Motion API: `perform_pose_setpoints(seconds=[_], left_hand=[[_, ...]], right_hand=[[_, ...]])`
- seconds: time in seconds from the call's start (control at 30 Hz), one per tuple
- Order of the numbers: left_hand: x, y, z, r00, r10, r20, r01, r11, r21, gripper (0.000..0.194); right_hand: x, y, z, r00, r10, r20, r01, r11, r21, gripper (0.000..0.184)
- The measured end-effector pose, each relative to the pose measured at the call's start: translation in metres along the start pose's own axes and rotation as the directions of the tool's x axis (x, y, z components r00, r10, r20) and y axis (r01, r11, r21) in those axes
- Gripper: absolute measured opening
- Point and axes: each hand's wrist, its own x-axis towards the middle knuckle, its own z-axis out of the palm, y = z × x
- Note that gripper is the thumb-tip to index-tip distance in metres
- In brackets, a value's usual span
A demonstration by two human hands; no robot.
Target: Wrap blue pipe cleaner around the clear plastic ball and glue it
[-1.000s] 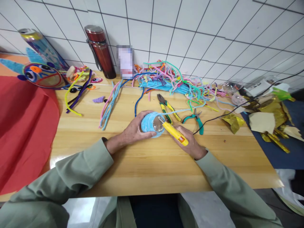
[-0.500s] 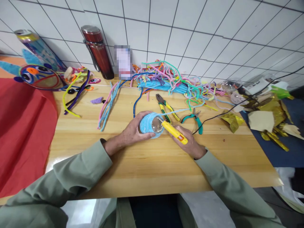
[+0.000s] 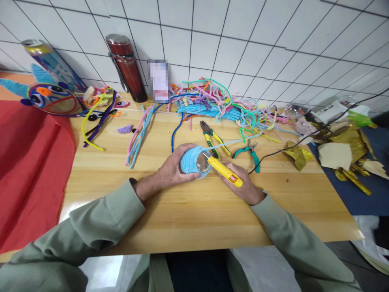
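My left hand [image 3: 174,168] is wrapped round a clear plastic cup or bottle wound with light blue pipe cleaner [image 3: 190,160], lying on its side with its clear round end [image 3: 203,162] facing right. From its upper edge a loose blue strand [image 3: 226,143] runs off to the right. In my right hand [image 3: 243,184] is a yellow glue gun [image 3: 225,171], its metal tip at the rim of the wound end; whether it touches cannot be made out. Just beyond lie yellow-and-green pliers [image 3: 215,138] and teal-handled cutters [image 3: 249,153].
A tangle of pipe cleaners [image 3: 212,106] lies along the wall, with a red thermos [image 3: 127,69] and a phone [image 3: 159,81] to its left. A decorated can figure [image 3: 54,97] stands at far left, near red cloth [image 3: 30,170]. A black cord [image 3: 281,147] crosses the right side, near gold wrapping [image 3: 298,156].
Both hands hold almost the same pose, with the glue gun tip staying at the wound end. The whole view shifts slightly; nothing has been let go or picked up.
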Motion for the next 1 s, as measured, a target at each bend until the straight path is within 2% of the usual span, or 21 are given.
perform_pose_setpoints(seconds=[0.27, 0.5, 0.63, 0.83, 1.0], left_hand=[[-0.002, -0.003, 0.003, 0.997, 0.071, -0.027, -0.069, 0.996, 0.055, 0.089], [-0.001, 0.001, 0.001, 0.998, 0.053, -0.015, -0.052, 0.997, 0.061, 0.085], [-0.002, 0.0, 0.002, 0.999, 0.054, -0.01, -0.053, 0.997, 0.058, 0.086], [-0.002, -0.002, 0.004, 0.997, 0.075, -0.035, -0.072, 0.996, 0.058, 0.089], [-0.003, -0.002, 0.006, 0.997, 0.07, -0.038, -0.068, 0.996, 0.064, 0.089]], right_hand=[[-0.002, -0.007, 0.001, 1.0, -0.019, -0.014, 0.019, 0.999, -0.029, 0.017], [-0.003, -0.005, 0.004, 0.996, -0.054, -0.069, 0.053, 0.998, -0.016, 0.02], [-0.002, -0.008, 0.003, 0.999, -0.028, -0.046, 0.027, 0.999, -0.02, 0.024], [-0.002, -0.013, -0.001, 0.997, -0.014, -0.076, 0.009, 0.998, -0.062, 0.028], [-0.002, -0.018, -0.005, 0.999, 0.002, -0.052, -0.007, 0.995, -0.1, 0.026]])
